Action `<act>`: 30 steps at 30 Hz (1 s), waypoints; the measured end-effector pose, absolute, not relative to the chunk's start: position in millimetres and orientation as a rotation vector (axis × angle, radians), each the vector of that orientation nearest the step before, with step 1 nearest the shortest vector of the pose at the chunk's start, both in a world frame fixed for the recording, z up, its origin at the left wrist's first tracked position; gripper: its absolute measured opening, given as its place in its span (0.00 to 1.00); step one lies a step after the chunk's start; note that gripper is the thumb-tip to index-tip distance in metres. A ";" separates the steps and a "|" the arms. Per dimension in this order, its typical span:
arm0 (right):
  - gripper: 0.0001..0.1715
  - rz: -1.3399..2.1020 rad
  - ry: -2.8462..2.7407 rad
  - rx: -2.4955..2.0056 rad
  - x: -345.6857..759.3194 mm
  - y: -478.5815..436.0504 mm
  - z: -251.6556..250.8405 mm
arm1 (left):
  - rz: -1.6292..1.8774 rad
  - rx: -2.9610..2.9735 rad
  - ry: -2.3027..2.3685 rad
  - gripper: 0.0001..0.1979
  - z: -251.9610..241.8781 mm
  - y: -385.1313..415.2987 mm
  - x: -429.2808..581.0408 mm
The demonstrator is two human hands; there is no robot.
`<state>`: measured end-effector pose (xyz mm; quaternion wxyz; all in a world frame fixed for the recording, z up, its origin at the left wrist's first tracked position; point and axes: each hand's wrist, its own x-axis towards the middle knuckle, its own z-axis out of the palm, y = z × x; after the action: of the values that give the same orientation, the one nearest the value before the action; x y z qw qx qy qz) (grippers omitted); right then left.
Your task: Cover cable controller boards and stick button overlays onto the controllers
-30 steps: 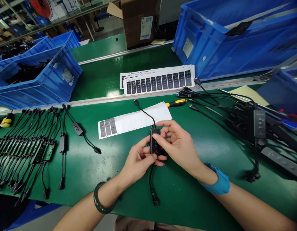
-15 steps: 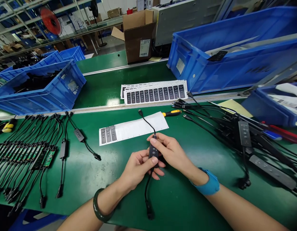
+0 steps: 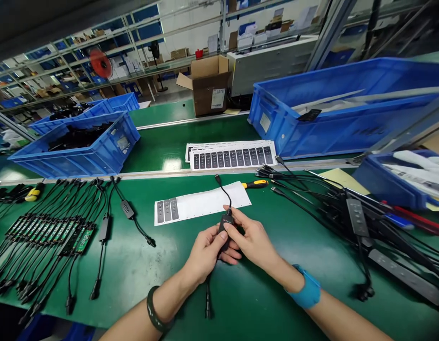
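Both my hands hold one small black inline controller [image 3: 224, 226] with a cable at each end, just above the green mat. My left hand [image 3: 207, 252] grips its lower part from the left, thumb on top. My right hand [image 3: 251, 239] pinches its upper end from the right, fingers closed on it. One cable runs up to a plug [image 3: 217, 178]; the other hangs down to a plug [image 3: 207, 310] near the table edge. Just behind lies a white sticker backing sheet [image 3: 205, 202] with three grey labels left on it.
Rows of bare circuit boards with cables [image 3: 52, 232] lie at the left. A pile of finished black cables [image 3: 347, 208] sits at the right. Full label sheets [image 3: 232, 156] and a yellow-handled screwdriver [image 3: 255, 183] lie beyond. Blue crates [image 3: 333, 128] [image 3: 80, 151] stand behind the rail.
The view has tilted up and my hands sit lower and farther away. My right fingers slid from the controller's face to its upper end; the lower cable now hangs straighter.
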<state>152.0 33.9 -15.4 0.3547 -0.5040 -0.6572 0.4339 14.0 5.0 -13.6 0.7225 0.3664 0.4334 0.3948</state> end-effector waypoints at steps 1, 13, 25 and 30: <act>0.30 1.140 -1.690 -1.282 151.3 35.5 -15.1 | 0.859 0.835 0.958 0.27 -14.0 5.5 13.4; 0.15 -0.102 -1.693 -1.671 315.9 88.4 15.6 | 0.453 2.194 1.644 0.35 -8.2 23.1 -22.4; 0.09 0.613 -2.426 -1.249 46.1 111.3 23.3 | 0.485 2.374 1.555 0.40 -33.2 23.1 -12.9; 0.07 0.624 -2.375 -1.169 18.8 102.6 25.2 | 0.582 2.368 1.428 0.33 -44.5 22.6 -16.4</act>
<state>18.8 102.6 25.2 0.2093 -0.4202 -0.8540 0.2242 -16.4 22.6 -44.5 0.1574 0.8275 0.4991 0.2033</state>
